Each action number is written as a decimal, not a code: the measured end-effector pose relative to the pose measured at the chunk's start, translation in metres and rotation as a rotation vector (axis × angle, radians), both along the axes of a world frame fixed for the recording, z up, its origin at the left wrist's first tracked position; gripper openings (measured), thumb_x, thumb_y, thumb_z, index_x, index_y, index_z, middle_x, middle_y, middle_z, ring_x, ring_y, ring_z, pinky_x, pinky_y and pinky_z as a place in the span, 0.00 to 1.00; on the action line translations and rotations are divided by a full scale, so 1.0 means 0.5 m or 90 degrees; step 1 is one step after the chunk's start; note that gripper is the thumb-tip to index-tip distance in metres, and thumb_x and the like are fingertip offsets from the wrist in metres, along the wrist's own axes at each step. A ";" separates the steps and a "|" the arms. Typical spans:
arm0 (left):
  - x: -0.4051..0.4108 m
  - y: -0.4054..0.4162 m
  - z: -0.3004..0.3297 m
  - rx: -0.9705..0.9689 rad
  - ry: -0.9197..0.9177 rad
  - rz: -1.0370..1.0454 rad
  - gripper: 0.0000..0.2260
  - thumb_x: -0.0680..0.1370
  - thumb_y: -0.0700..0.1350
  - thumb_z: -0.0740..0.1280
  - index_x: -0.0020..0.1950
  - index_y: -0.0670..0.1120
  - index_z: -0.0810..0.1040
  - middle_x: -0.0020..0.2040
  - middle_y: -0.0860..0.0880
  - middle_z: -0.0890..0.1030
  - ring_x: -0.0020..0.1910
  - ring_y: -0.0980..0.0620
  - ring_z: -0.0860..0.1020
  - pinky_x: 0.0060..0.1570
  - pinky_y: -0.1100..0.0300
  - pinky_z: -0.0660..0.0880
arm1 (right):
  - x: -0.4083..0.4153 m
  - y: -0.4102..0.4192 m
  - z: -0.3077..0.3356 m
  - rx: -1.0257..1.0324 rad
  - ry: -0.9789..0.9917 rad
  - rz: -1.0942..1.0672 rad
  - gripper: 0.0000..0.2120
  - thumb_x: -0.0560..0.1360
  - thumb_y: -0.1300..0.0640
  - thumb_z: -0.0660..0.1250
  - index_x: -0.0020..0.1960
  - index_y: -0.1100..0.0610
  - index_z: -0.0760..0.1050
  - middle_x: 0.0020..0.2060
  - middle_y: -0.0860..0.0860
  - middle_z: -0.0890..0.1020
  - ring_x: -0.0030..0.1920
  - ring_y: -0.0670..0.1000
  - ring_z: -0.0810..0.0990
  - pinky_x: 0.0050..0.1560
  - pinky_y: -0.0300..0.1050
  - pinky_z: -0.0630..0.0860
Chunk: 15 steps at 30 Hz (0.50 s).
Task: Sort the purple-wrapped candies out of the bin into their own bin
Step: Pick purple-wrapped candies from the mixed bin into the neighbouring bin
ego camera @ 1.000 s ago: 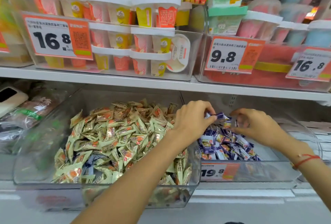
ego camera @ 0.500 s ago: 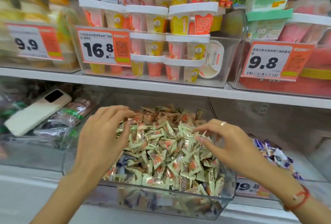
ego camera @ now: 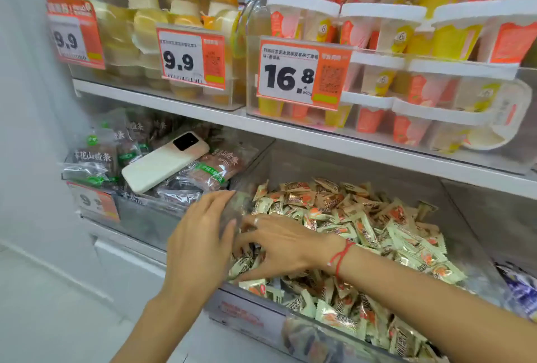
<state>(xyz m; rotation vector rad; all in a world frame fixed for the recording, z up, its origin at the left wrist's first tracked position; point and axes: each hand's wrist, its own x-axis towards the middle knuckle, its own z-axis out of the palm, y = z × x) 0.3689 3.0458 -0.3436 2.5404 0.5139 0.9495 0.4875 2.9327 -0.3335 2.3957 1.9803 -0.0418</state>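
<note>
A clear plastic bin [ego camera: 261,311] on the lower shelf is heaped with green-and-orange wrapped candies [ego camera: 363,226]. My left hand [ego camera: 200,243] lies flat against the outside of the bin's left wall, fingers straight. My right hand [ego camera: 279,246], with a ring and a red wrist cord, reaches across into the bin's left corner, fingers spread down among the candies. No candy shows in its grasp. Purple-wrapped candies [ego camera: 520,290] show only at the right edge, in the neighbouring bin.
A white phone [ego camera: 162,163] lies on dark snack packets [ego camera: 209,171] in the bin to the left. The upper shelf [ego camera: 290,127] carries bins of pudding cups [ego camera: 406,72] behind orange price tags [ego camera: 302,72]. A white wall stands at far left.
The view has swung left. Both hands moved from above the candy heap to the bin's left side; the left hand now lies on the outer wall, the right digs into the corner.
</note>
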 end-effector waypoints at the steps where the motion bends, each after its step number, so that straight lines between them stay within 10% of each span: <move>1: 0.000 0.000 -0.002 -0.001 -0.001 0.002 0.19 0.77 0.45 0.67 0.68 0.52 0.71 0.63 0.57 0.73 0.60 0.52 0.73 0.44 0.60 0.68 | 0.002 -0.007 -0.011 -0.021 0.012 -0.003 0.25 0.69 0.36 0.63 0.63 0.47 0.71 0.52 0.51 0.71 0.46 0.51 0.68 0.55 0.49 0.70; 7: -0.001 -0.003 -0.001 -0.010 0.012 0.007 0.19 0.78 0.47 0.66 0.69 0.53 0.70 0.64 0.58 0.73 0.61 0.53 0.72 0.45 0.58 0.70 | -0.010 -0.053 -0.050 -0.004 -0.086 0.049 0.25 0.75 0.54 0.66 0.70 0.50 0.64 0.57 0.54 0.72 0.57 0.53 0.69 0.54 0.52 0.65; 11: -0.003 -0.004 -0.002 -0.010 0.013 0.004 0.19 0.78 0.47 0.66 0.69 0.52 0.71 0.64 0.57 0.73 0.61 0.52 0.72 0.47 0.56 0.72 | 0.016 -0.074 -0.045 0.041 -0.103 0.036 0.16 0.76 0.66 0.64 0.63 0.59 0.71 0.34 0.51 0.76 0.34 0.51 0.75 0.36 0.47 0.78; 15: -0.004 -0.003 -0.003 -0.007 0.014 -0.004 0.20 0.78 0.46 0.67 0.69 0.52 0.70 0.64 0.55 0.74 0.61 0.51 0.72 0.47 0.55 0.73 | 0.042 -0.137 0.005 0.077 -0.080 -0.104 0.17 0.80 0.63 0.59 0.68 0.55 0.68 0.43 0.51 0.79 0.42 0.48 0.80 0.40 0.40 0.77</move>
